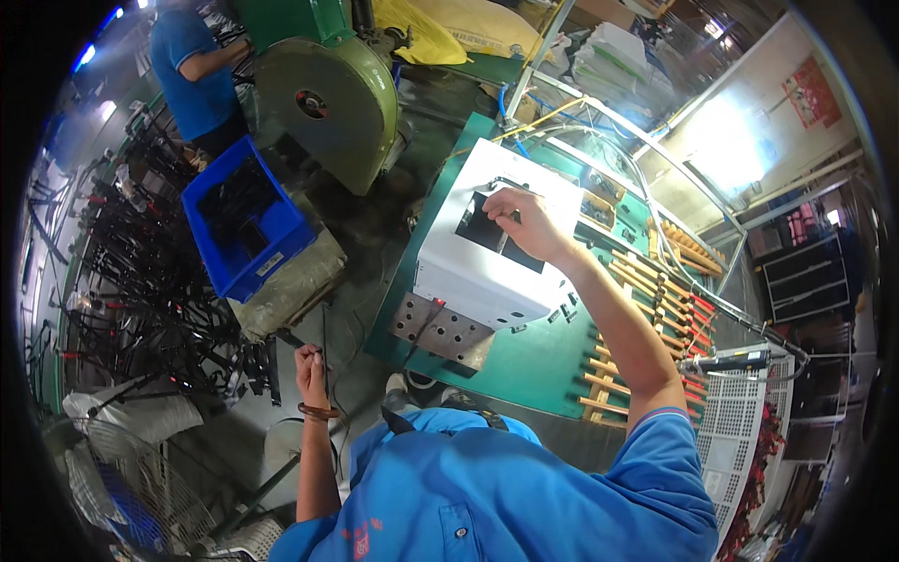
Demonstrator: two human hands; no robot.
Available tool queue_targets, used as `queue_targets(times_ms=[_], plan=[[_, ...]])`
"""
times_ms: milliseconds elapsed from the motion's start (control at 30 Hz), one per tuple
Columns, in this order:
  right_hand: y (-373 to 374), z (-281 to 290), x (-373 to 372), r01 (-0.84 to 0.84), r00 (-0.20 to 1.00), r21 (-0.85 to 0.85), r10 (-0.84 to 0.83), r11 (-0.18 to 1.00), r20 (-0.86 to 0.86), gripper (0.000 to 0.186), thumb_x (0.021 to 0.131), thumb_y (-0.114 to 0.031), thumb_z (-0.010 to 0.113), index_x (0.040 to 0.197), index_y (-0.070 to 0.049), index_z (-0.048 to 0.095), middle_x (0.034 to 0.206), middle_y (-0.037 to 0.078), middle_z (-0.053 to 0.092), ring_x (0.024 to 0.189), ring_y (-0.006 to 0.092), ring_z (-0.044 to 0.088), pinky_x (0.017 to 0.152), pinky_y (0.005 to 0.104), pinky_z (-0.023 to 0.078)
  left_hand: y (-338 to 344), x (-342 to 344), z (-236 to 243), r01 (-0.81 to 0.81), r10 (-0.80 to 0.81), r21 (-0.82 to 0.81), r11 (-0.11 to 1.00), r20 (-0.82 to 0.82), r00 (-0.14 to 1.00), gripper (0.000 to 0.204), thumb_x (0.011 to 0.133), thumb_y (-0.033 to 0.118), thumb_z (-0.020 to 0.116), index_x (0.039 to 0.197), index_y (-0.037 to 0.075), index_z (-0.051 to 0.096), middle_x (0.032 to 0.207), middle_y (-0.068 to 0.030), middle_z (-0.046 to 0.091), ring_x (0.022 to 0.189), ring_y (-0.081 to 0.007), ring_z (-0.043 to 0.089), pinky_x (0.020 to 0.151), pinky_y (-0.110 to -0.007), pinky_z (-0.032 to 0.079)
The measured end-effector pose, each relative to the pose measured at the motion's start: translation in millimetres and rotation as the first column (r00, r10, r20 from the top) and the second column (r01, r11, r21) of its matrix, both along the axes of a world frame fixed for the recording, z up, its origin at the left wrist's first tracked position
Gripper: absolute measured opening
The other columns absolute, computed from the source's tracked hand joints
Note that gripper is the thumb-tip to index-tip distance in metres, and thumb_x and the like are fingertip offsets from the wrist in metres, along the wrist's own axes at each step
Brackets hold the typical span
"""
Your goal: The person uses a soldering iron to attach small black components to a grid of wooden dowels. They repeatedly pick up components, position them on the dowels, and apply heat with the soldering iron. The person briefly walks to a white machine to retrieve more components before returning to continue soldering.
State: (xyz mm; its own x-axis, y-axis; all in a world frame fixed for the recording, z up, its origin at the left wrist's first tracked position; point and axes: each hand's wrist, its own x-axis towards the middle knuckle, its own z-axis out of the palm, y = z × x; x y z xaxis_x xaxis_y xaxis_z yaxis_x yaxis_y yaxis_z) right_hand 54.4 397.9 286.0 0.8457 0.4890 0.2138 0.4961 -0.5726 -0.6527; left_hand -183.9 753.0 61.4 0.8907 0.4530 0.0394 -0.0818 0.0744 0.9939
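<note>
Blue work shirt, the wearer's, nearest. White sheet-metal box, one, on the green bench toward its left edge; rectangular opening in its upper face. Right hand, over that opening, fingers drawn narrow; any held part cannot be told. Left hand, off the bench's left edge, fingers curled beside a dark strip; grip uncertain. Perforated steel plate, at the near left corner. Handling note, as judged: knuckles best clear of the opening's rim, fingertips square to it, left hand better steadying the box.
</note>
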Motion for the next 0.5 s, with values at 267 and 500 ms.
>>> queue_targets(times_ms=[267,500], plan=[[0,3,-14,0.097,0.960,-0.071,-0.074,0.993,0.271,0.022,0.072,0.007,0.055,0.091,-0.002,0.063,0.084,0.011,0.064,0.077,0.0251,0.062,0.070,0.0332,0.049,-18,92,102,0.224,-0.341,0.457,0.861,0.191,0.920,0.018,0.080,0.010,0.060,0.071,-0.001,0.049,0.101,-0.0132,0.048,0.091,-0.0244,0.047,0.082,-0.031,0.038],[-70,2,-86,0.535,0.841,0.462,-0.498,0.707,-0.212,0.016,0.081,0.005,0.062,0.095,0.000,0.061,0.086,0.005,0.063,0.081,0.0139,0.062,0.069,0.0264,0.054,-72,170,202,0.148,-0.545,0.716,0.682,0.363,0.756,0.020,0.068,0.010,0.070,0.066,0.000,0.053,0.095,-0.0125,0.049,0.086,-0.0288,0.047,0.076,-0.036,0.039]])
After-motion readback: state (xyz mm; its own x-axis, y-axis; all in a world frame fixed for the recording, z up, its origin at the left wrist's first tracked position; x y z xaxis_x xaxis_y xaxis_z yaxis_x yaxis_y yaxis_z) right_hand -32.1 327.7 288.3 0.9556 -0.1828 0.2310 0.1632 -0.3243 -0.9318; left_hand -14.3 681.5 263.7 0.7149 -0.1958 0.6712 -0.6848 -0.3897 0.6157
